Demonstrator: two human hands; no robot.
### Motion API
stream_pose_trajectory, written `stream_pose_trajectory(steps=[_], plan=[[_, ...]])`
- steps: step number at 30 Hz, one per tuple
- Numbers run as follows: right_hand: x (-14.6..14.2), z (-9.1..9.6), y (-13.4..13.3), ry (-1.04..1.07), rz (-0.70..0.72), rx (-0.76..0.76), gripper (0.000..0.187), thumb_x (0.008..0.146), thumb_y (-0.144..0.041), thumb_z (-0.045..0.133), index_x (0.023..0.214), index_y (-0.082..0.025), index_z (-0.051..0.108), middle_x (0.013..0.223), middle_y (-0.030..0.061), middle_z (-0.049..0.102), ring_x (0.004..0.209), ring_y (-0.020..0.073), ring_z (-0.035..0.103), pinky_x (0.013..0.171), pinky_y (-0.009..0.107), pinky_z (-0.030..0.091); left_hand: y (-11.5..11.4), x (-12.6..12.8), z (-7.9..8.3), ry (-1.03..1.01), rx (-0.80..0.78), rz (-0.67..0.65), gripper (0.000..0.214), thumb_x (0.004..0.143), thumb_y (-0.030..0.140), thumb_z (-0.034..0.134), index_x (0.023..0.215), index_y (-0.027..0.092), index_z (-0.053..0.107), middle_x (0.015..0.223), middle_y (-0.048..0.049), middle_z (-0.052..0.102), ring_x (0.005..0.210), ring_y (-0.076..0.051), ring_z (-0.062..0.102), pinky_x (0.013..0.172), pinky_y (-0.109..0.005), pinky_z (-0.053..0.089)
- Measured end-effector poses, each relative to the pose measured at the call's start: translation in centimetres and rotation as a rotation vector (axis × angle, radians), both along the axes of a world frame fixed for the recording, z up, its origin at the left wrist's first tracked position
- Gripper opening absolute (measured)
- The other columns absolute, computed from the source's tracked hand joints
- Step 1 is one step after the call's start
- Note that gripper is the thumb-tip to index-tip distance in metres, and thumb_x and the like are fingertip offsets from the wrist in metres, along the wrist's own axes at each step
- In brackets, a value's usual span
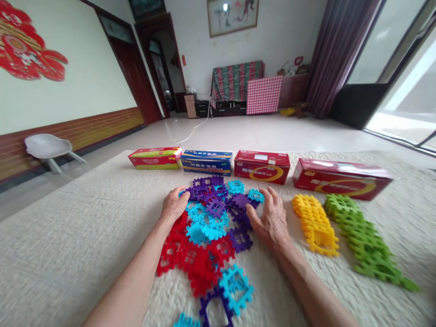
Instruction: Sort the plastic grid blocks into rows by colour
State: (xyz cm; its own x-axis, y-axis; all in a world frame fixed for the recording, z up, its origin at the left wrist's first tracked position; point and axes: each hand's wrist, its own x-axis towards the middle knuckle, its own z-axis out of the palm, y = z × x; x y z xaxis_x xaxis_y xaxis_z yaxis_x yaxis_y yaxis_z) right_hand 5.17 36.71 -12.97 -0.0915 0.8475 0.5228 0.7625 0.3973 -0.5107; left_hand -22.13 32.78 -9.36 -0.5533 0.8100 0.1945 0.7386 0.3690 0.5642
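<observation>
A loose heap of square plastic interlocking tiles in red, blue and purple lies on the cream carpet in front of me. My left hand rests on the heap's left edge, fingers curled over purple and blue tiles. My right hand lies on the heap's right edge with fingers spread, touching purple and blue tiles. Right of it lie a row of yellow tiles and a row of green tiles.
Several cardboard boxes stand in a line behind the heap: a red-yellow box, a blue box, a red box and a longer red box. A white chair stands at the left wall.
</observation>
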Motion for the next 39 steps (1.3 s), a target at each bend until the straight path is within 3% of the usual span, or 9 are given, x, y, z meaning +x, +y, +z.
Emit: stream_pose_trajectory(steps=[6, 13, 16, 20, 24, 29, 31, 35, 39], plan=[[0.0, -0.4, -0.1, -0.167, 0.100, -0.027, 0.047, 0.087, -0.044, 0.049, 0.126, -0.017, 0.049, 0.131, 0.0163, 0.055, 0.122, 0.0327, 0.050, 0.098, 0.055, 0.038, 0.9, 0.7, -0.6, -0.008, -0.035, -0.133, 0.042, 0.085, 0.030, 0.052, 0.123, 0.015, 0.061, 0.129, -0.0094, 0.062, 0.121, -0.022, 0.055, 0.105, -0.032, 0.040], [-0.1, 0.2, -0.5, -0.064, 0.224, -0.034, 0.047, 0.085, -0.040, 0.052, 0.127, -0.018, 0.049, 0.126, 0.0140, 0.058, 0.115, 0.0297, 0.056, 0.097, 0.048, 0.045, 0.8, 1.9, -0.1, -0.065, -0.005, -0.196, 0.038, 0.083, 0.029, 0.053, 0.117, 0.017, 0.065, 0.122, -0.0095, 0.066, 0.114, -0.023, 0.060, 0.101, -0.034, 0.043], [-0.2, 0.7, -0.9, 0.001, 0.356, -0.051, 0.045, 0.087, -0.038, 0.051, 0.127, -0.019, 0.048, 0.130, 0.0130, 0.056, 0.117, 0.0273, 0.056, 0.098, 0.045, 0.046, 0.8, 1.6, -0.1, -0.107, 0.020, -0.218, 0.034, 0.085, 0.031, 0.051, 0.113, 0.020, 0.067, 0.112, -0.0062, 0.071, 0.107, -0.020, 0.064, 0.095, -0.031, 0.047], [-0.7, 0.8, -1.4, 0.040, 0.527, -0.060, 0.045, 0.088, -0.035, 0.050, 0.131, -0.021, 0.044, 0.139, 0.0125, 0.049, 0.127, 0.0257, 0.048, 0.106, 0.046, 0.041, 0.8, 1.0, -0.4, -0.137, 0.042, -0.256, 0.033, 0.085, 0.031, 0.051, 0.111, 0.021, 0.068, 0.104, -0.0043, 0.074, 0.098, -0.018, 0.068, 0.087, -0.028, 0.051], [-1.9, 0.3, -2.5, 0.073, 0.569, -0.104, 0.050, 0.089, -0.037, 0.051, 0.136, -0.024, 0.039, 0.144, 0.0122, 0.044, 0.135, 0.0272, 0.039, 0.110, 0.051, 0.035, 0.7, 0.4, -0.6, -0.131, 0.030, -0.278, 0.032, 0.082, 0.031, 0.054, 0.109, 0.021, 0.070, 0.101, -0.0044, 0.074, 0.094, -0.019, 0.068, 0.085, -0.029, 0.051], [-3.4, 0.4, -4.6, 0.203, 0.649, -0.255, 0.057, 0.093, -0.042, 0.047, 0.144, -0.026, 0.028, 0.156, 0.0098, 0.026, 0.145, 0.0260, 0.019, 0.116, 0.054, 0.021, 0.6, 0.0, 0.2, -0.112, 0.002, -0.301, 0.033, 0.080, 0.031, 0.056, 0.108, 0.021, 0.070, 0.100, -0.0040, 0.074, 0.093, -0.020, 0.068, 0.086, -0.029, 0.051], [-3.6, 0.7, -5.1, 0.281, 0.678, -0.302, 0.057, 0.093, -0.044, 0.046, 0.145, -0.027, 0.027, 0.156, 0.0079, 0.026, 0.145, 0.0248, 0.019, 0.116, 0.051, 0.022, 0.3, -0.5, 0.6, -0.100, 0.002, -0.325, 0.034, 0.081, 0.031, 0.055, 0.111, 0.021, 0.069, 0.106, -0.0043, 0.073, 0.096, -0.020, 0.068, 0.088, -0.029, 0.051], [-3.7, 1.0, -5.2, 0.383, 0.618, -0.323, 0.055, 0.093, -0.046, 0.047, 0.142, -0.029, 0.031, 0.151, 0.0068, 0.035, 0.140, 0.0249, 0.032, 0.111, 0.048, 0.034, -1.8, -2.4, 1.0, -0.054, 0.049, -0.356, 0.039, 0.081, 0.034, 0.055, 0.116, 0.019, 0.065, 0.121, -0.0077, 0.067, 0.111, -0.021, 0.062, 0.097, -0.031, 0.047], [-3.6, 0.7, -4.9, 0.340, 0.619, -0.282, 0.052, 0.092, -0.045, 0.049, 0.139, -0.029, 0.037, 0.147, 0.0074, 0.041, 0.137, 0.0256, 0.036, 0.109, 0.046, 0.037, -4.5, -4.9, 0.5, -0.251, 0.043, -0.463, 0.052, 0.078, 0.041, 0.060, 0.126, 0.019, 0.057, 0.129, -0.0101, 0.062, 0.119, -0.024, 0.057, 0.100, -0.037, 0.047]])
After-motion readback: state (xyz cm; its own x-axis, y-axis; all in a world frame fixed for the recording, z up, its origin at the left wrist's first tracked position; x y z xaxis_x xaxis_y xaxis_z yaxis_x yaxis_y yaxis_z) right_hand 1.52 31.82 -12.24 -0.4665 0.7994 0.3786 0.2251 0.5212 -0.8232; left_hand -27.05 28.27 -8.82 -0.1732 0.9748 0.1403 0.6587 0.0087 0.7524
